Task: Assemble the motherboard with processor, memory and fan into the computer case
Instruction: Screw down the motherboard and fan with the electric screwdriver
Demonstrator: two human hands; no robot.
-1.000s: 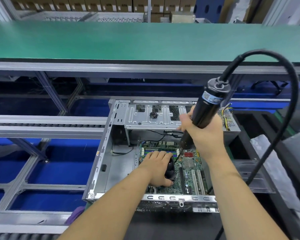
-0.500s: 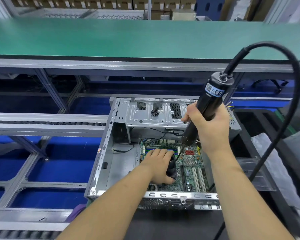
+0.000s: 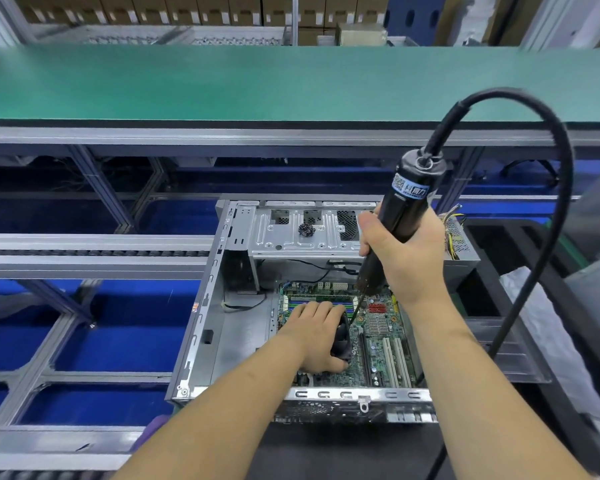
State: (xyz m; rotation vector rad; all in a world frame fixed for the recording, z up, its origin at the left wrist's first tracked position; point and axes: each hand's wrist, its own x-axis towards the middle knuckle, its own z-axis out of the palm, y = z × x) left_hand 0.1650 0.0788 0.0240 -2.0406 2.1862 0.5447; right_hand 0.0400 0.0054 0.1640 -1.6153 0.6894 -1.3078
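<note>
Head view: one open computer case [image 3: 201, 327] lies on its side on a workbench, with two bare arms reaching into it.
Motherboard: one green motherboard [image 3: 378, 344] sits flat on the floor of the case, toward its right half.
Fan: one black fan [image 3: 342, 341] stands on the motherboard, mostly covered by the left hand.
Memory: sticks in the slots [image 3: 312, 301] just beyond the fan; their number cannot be told.
White slots: two long white slots [image 3: 395, 362] run side by side at the near right of the board.
Left hand [image 3: 317, 336]: lies over the fan, fingers curled around its top and far edge, thumb at the near edge.
Right hand [image 3: 404, 258]: wrapped firmly around one black electric screwdriver [image 3: 409, 202], held tilted, top leaning to the right.
Screwdriver tip: the thin bit [image 3: 355, 311] points down at the far right corner of the fan; contact cannot be told.
Cable: one thick black cable [image 3: 548, 188] loops from the screwdriver's top, over to the right and down.
Drive cage: one metal plate [image 3: 291, 233] at the far end of the case, carrying one small dark clump.
Wire bundle: one bundle of coloured wires [image 3: 451, 230] at the far right corner.
Belt: one green conveyor belt [image 3: 222, 81] runs beyond the case.
</note>
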